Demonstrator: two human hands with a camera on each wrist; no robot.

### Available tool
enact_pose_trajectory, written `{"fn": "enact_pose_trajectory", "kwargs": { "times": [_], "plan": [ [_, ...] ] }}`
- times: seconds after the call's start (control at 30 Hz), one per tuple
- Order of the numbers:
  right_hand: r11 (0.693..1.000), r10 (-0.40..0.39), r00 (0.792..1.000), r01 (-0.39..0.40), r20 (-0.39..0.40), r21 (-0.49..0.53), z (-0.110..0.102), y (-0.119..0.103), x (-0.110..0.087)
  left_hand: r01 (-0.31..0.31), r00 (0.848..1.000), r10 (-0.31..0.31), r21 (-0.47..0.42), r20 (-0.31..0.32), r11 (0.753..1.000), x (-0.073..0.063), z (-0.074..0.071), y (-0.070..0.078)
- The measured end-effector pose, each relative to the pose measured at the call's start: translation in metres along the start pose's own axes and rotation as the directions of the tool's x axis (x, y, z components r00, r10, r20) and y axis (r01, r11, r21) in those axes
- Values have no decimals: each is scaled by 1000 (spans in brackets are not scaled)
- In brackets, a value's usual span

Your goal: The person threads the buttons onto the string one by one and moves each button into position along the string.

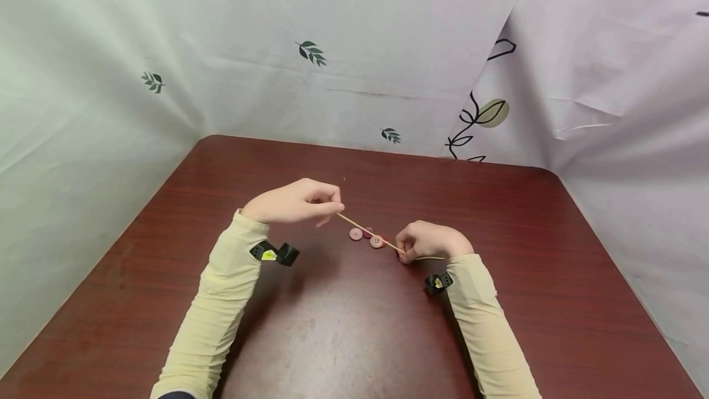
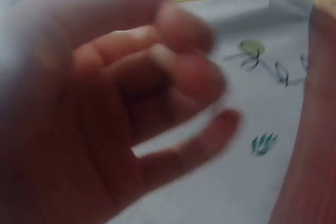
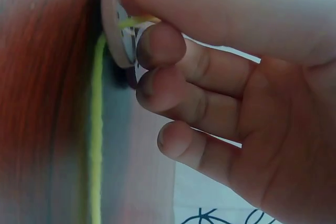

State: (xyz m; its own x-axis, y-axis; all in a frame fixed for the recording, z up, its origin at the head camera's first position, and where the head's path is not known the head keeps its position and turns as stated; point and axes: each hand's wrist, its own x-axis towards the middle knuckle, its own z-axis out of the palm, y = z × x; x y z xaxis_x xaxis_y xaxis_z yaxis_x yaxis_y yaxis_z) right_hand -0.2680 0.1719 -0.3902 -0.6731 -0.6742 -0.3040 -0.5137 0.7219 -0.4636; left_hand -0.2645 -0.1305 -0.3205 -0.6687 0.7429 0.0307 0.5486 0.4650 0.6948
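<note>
My left hand (image 1: 299, 202) pinches one end of a yellow string (image 1: 357, 225) between thumb and index finger, raised over the table. From there the string slants down to my right hand (image 1: 434, 240), low near the tabletop. In the right wrist view, that hand's thumb and fingertips hold a pale pink button (image 3: 109, 24) on edge. The string passes through the button and trails beyond it along the wood. Between the hands lie a pink button (image 1: 356, 234) and another pink four-hole button (image 1: 376, 241), which the string overlaps in the head view.
Darker red buttons (image 1: 368, 232) peek out beside the pink ones. Everything lies on a reddish-brown wooden table (image 1: 343, 337). White curtains (image 1: 249, 29) with leaf prints hang behind the table and at its sides. Each wrist wears a black strapped camera (image 1: 287, 254).
</note>
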Motion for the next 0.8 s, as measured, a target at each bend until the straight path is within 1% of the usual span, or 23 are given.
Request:
{"fn": "enact_pose_trajectory", "kwargs": {
  "times": [0.17, 0.27, 0.43, 0.53, 0.67, 0.8],
  "plan": [
    [999, 28, 1000, -28, 8, 24, -1, 2, -2, 91, 994, -94, 75, 50, 993, -8, -8, -7],
    [998, 45, 999, -45, 8, 35, -2, 5, -4, 118, 989, -126, 107, 74, 987, -11, -11, -10],
    [994, 87, 996, -88, 11, 60, -5, 9, -8, 139, 983, -153, 133, 102, 981, -16, -15, -13],
    [989, 115, 993, -116, 20, 86, -5, 11, -9, 141, 981, -157, 137, 110, 980, -18, -18, -14],
    [983, 145, 989, -148, 31, 106, -6, 14, -10, 146, 979, -162, 128, 124, 981, -20, -20, -14],
    [981, 160, 987, -163, 35, 109, -6, 17, -13, 161, 976, -176, 123, 130, 979, -20, -21, -14]
  ]
}}
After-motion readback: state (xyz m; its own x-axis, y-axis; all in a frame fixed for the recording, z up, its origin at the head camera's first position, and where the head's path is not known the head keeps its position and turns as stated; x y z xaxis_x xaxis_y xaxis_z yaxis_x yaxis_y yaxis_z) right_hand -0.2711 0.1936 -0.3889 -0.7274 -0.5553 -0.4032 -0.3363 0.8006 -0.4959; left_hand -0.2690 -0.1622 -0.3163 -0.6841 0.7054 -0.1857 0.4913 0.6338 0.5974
